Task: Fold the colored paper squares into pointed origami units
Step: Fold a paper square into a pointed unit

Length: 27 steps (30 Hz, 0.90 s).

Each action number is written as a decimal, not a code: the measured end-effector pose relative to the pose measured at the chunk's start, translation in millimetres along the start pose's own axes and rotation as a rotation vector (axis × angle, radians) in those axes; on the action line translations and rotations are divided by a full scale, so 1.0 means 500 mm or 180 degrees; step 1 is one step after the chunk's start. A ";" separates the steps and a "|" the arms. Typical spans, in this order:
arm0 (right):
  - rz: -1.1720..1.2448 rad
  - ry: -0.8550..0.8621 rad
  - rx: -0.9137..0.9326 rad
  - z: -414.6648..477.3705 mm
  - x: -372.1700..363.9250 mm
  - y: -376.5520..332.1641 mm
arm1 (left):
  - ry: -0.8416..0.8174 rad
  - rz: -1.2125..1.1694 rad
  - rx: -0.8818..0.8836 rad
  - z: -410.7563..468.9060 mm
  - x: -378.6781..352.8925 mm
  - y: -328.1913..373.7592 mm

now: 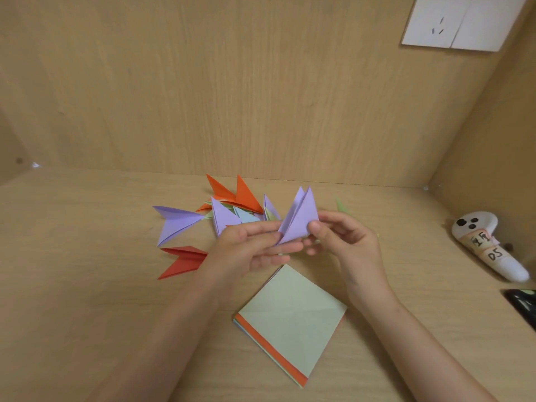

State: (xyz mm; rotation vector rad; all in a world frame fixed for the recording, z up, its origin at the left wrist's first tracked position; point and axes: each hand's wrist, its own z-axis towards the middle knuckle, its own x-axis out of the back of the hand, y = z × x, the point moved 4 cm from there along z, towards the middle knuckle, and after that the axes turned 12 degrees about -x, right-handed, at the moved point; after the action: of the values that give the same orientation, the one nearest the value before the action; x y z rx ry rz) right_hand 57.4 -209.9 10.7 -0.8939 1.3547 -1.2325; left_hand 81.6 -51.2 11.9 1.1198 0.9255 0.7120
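Note:
A folded purple paper unit with two upward points is held above the desk between both hands. My left hand pinches its lower left edge. My right hand pinches its right side with thumb and fingers. Below the hands lies a stack of paper squares, pale green on top with an orange edge showing. Behind the hands sits a pile of finished pointed units: an orange one, a purple one, a red one and others partly hidden.
The wooden desk is enclosed by a back panel and a right side wall. A white handheld controller with a label lies at the right. A dark object shows at the right edge. A white wall socket is top right.

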 end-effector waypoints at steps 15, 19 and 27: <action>-0.0443 -0.0319 -0.0109 -0.006 -0.023 0.001 | 0.0762 0.0118 -0.0527 0.006 0.015 0.012; -0.0311 -0.0283 -0.0218 -0.005 -0.020 0.003 | 0.0895 0.0214 -0.0704 0.004 0.020 0.014; -0.0179 -0.0387 -0.0779 -0.010 -0.021 0.014 | 0.0870 0.0294 -0.0821 0.005 0.011 0.014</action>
State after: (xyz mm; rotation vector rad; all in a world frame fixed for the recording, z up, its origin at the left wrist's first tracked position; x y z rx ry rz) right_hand 54.9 -197.3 5.8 -1.1663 1.4096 -1.0500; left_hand 86.0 -45.4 17.4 0.8535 0.9827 1.0482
